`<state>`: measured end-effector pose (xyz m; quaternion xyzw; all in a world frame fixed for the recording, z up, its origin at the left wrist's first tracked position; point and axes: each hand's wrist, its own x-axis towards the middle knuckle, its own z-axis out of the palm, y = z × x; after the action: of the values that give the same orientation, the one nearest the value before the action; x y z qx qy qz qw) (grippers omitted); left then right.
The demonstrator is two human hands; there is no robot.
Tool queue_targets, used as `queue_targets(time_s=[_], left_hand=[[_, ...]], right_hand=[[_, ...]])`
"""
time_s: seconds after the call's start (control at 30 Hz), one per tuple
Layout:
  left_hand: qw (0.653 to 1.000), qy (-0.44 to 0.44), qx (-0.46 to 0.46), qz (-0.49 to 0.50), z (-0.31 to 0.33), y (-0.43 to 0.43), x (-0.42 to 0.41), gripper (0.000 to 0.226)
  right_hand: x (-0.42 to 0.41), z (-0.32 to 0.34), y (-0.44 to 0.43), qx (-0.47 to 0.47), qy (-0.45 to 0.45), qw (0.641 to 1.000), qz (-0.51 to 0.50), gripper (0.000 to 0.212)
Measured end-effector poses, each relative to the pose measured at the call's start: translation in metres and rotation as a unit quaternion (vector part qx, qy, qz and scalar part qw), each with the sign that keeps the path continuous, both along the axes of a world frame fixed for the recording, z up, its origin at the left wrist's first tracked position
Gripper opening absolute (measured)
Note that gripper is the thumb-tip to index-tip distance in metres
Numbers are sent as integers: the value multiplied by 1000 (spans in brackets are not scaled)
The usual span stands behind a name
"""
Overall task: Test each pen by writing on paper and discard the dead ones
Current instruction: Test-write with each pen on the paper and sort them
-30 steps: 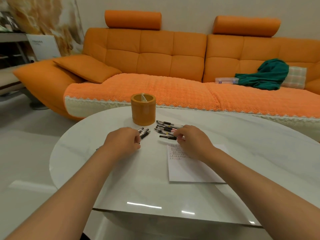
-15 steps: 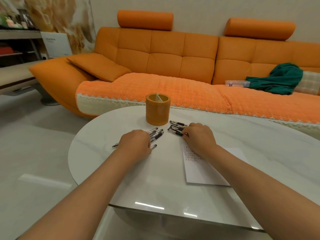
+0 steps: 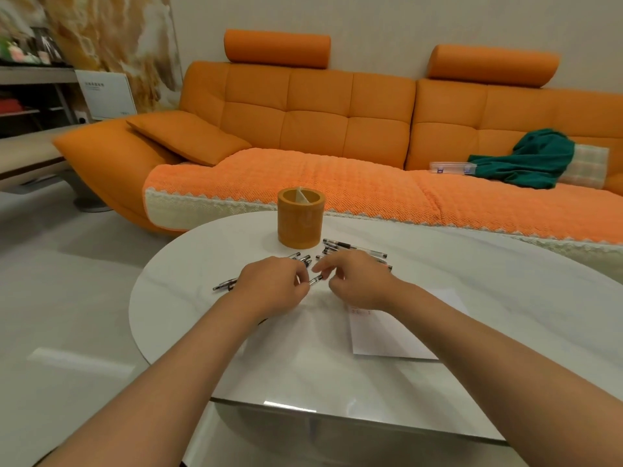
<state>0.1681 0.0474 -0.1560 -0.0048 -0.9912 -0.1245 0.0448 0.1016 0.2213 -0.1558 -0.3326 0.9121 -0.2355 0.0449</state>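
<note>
Two heaps of pens are lying on the white tabletop (image 3: 472, 298) just in front of the orange pen holder (image 3: 301, 217). The left heap (image 3: 298, 257) is sitting in front of it, and the right heap (image 3: 354, 247) is spreading out to its right. Nothing visible is marking which heap has been tested. That is looking like the main risk: a pen put down on the wrong side of the pen holder would be mixing with the others, letting a dead one pass or a good one be thrown out.

One pen (image 3: 316, 279) is being held low over the tabletop directly in front of the pen holder, nearer the person. The left hand (image 3: 273, 288) is pinching one end with curled fingers (image 3: 301, 281), knuckles up. The right hand (image 3: 357, 281) is arching over the other end with bent fingers; I cannot tell whether they are gripping it. If a cap is being pulled, a slip could be sending the pen rolling.

The paper (image 3: 387, 332) is lying in front of the pen holder and to its right, partly under the right wrist, which might be dragging it.
</note>
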Motion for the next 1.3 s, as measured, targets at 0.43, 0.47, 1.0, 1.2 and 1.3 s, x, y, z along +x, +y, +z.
queue_targets(time_s=[0.43, 0.47, 1.0, 1.2, 1.3], left_hand=[[995, -73, 46, -41, 2, 27, -10, 18], [995, -78, 45, -36, 2, 29, -13, 20], [981, -25, 169, -90, -11, 73, -32, 6], [975, -9, 199, -93, -20, 68, -37, 7], [970, 10, 220, -103, -24, 71, -39, 7]], right_hand=[[13, -3, 73, -93, -34, 990, -103, 17], [13, -5, 80, -95, -29, 989, -112, 16], [-1, -27, 96, 68, 192, 979, 2, 26], [-9, -33, 104, 51, 182, 982, -20, 22], [-6, -37, 100, 12, 175, 984, -9, 24]])
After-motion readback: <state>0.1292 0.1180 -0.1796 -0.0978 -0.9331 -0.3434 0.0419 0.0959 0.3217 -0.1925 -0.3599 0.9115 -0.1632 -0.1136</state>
